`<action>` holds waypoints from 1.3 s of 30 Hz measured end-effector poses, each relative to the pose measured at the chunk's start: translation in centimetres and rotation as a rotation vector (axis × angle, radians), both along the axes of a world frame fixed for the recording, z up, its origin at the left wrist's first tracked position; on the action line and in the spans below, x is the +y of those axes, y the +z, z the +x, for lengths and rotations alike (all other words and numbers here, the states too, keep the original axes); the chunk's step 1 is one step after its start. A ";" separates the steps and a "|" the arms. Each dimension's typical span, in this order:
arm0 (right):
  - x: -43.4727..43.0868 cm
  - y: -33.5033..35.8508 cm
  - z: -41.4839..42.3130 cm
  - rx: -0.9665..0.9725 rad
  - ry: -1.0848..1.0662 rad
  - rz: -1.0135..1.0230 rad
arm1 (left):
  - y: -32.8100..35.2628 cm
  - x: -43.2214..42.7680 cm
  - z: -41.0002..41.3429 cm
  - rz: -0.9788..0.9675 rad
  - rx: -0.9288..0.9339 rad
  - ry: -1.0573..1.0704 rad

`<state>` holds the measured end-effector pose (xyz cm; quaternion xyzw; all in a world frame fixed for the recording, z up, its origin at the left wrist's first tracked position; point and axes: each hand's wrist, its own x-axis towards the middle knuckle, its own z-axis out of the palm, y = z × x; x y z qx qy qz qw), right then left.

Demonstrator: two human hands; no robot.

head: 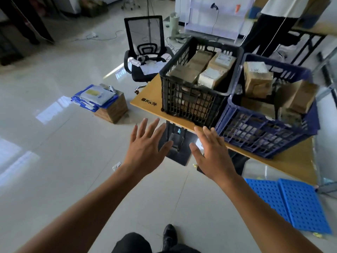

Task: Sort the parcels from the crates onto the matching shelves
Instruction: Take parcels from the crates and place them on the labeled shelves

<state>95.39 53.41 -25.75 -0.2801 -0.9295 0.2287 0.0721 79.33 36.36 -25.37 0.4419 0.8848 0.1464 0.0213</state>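
A black crate (pixel 191 103) and a blue crate (pixel 264 136) stand side by side on a yellow-brown table (pixel 147 95). Both hold several brown cardboard parcels; a parcel with a white label (pixel 218 68) lies in the black crate, and another boxy parcel (pixel 257 79) stands in the blue one. My left hand (pixel 145 148) and my right hand (pixel 213 152) are stretched forward over the floor, fingers spread, holding nothing, just short of the table's near edge and below the crates.
A black mesh office chair (pixel 145 50) stands behind the table. To the left, a cardboard box topped with blue-white envelopes (pixel 102 101) sits on the floor. Blue perforated panels (pixel 291 203) lie at lower right. A person (pixel 269 24) stands at the far right, and a white shelf unit (pixel 215 17) behind.
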 end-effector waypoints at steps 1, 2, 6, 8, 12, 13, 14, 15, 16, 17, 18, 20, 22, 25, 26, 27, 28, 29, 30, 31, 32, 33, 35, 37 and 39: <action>1.3 0.3 -1.2 0.019 -0.009 -0.010 | 0.3 1.3 -1.2 0.018 -0.003 0.002; 2.5 0.5 -2.3 0.035 -0.020 -0.021 | 0.5 2.7 -2.4 0.032 -0.008 0.001; 7.0 0.9 -6.7 0.076 -0.090 -0.027 | 0.7 8.4 -7.2 0.048 -0.027 -0.021; 9.0 0.9 -8.7 0.091 -0.129 -0.022 | 0.8 11.1 -9.5 0.073 -0.038 -0.040; 12.6 1.1 -12.5 0.098 -0.223 0.012 | 0.9 16.3 -14.5 0.150 -0.090 -0.098; 13.3 1.2 -13.4 0.087 -0.253 0.013 | 0.9 17.6 -15.7 0.150 -0.103 -0.120; 13.9 1.4 -14.2 0.075 -0.283 0.010 | 1.0 19.0 -16.9 0.143 -0.118 -0.145; 14.4 1.6 -14.9 0.064 -0.310 0.003 | 1.0 20.3 -18.0 0.140 -0.130 -0.172; 15.0 1.7 -15.6 0.055 -0.335 -0.001 | 0.9 21.6 -19.0 0.142 -0.142 -0.202; 15.5 1.8 -16.3 0.046 -0.360 -0.001 | 0.7 23.0 -20.0 0.149 -0.156 -0.235; 16.1 1.8 -16.8 0.038 -0.389 0.003 | 0.5 24.4 -20.9 0.154 -0.172 -0.269; 17.4 1.7 -17.7 0.039 -0.457 -0.001 | 0.0 27.4 -22.2 0.148 -0.190 -0.328; 18.5 1.7 -18.4 0.074 -0.533 -0.066 | -0.3 30.0 -23.0 0.133 -0.203 -0.361; 20.4 1.6 -19.0 0.096 -0.606 -0.115 | -0.6 33.7 -23.5 0.091 -0.261 -0.397; 21.1 1.4 -19.1 0.078 -0.617 -0.113 | -0.8 34.8 -23.6 0.074 -0.280 -0.410; 21.8 1.0 -19.2 0.056 -0.628 -0.111 | -1.1 35.9 -23.8 0.058 -0.297 -0.420; 22.5 0.7 -19.4 0.037 -0.641 -0.103 | -1.4 37.0 -23.9 0.042 -0.313 -0.428; 23.2 0.4 -19.6 0.025 -0.650 -0.091 | -1.8 38.1 -23.9 0.027 -0.327 -0.433; 24.1 -0.1 -19.7 0.019 -0.656 -0.083 | -2.2 39.4 -23.8 0.005 -0.337 -0.436; 24.7 -0.5 -20.0 0.011 -0.655 -0.066 | -2.5 40.2 -23.8 -0.018 -0.344 -0.434; 24.9 -0.7 -20.3 0.000 -0.646 -0.043 | -2.7 40.4 -23.8 -0.040 -0.348 -0.431; 25.4 -1.0 -20.5 -0.013 -0.643 -0.034 | -3.0 40.9 -23.7 -0.068 -0.355 -0.433; 26.3 -1.6 -20.9 -0.043 -0.656 -0.011 | -3.7 41.6 -23.7 -0.108 -0.384 -0.434; 26.9 -2.2 -21.5 -0.082 -0.663 0.067 | -4.3 41.7 -24.0 -0.123 -0.410 -0.443; 27.0 -2.7 -21.9 -0.091 -0.669 0.124 | -4.8 41.8 -24.2 -0.140 -0.424 -0.460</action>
